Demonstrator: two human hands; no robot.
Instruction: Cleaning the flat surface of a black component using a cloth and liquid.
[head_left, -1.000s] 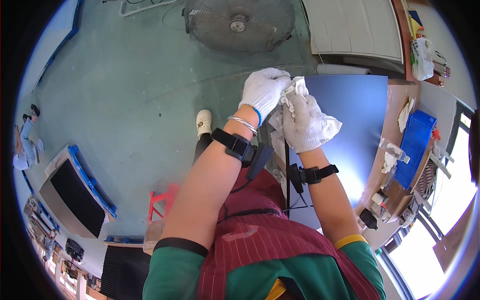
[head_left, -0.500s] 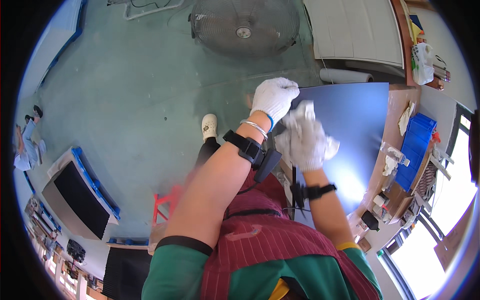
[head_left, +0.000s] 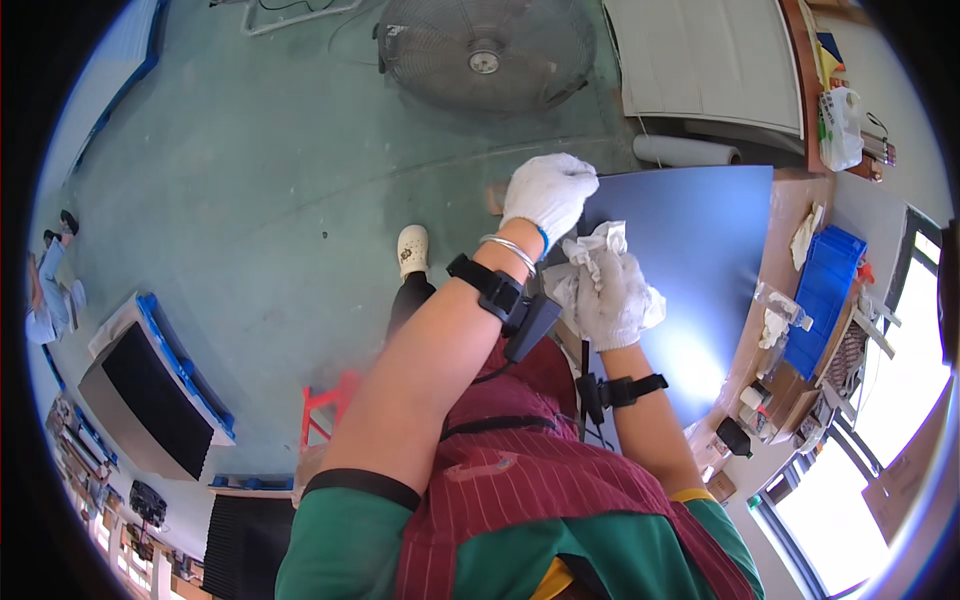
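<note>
A smooth, blue-grey flat panel [head_left: 700, 230] lies to the right of my body, with a bright reflection on its near part. My left hand [head_left: 550, 192], in a white knit glove, is closed at the panel's far left corner, its fingertips curled over the edge and partly hidden. My right hand [head_left: 612, 312], also gloved, holds a crumpled white cloth [head_left: 603, 243] against the panel near its left edge. Some of the cloth sticks out past the fingers.
A large floor fan [head_left: 484, 62] stands ahead. Beyond the panel are a white roll [head_left: 685, 151] and a pale-covered stack [head_left: 710, 65]. Along the right lie a blue bin [head_left: 826, 300] and a clear plastic bottle [head_left: 785, 305]. A red stool [head_left: 322, 405] stands at my left.
My right hand has moved a little nearer to me with the cloth along the panel. The left hand stays at the corner.
</note>
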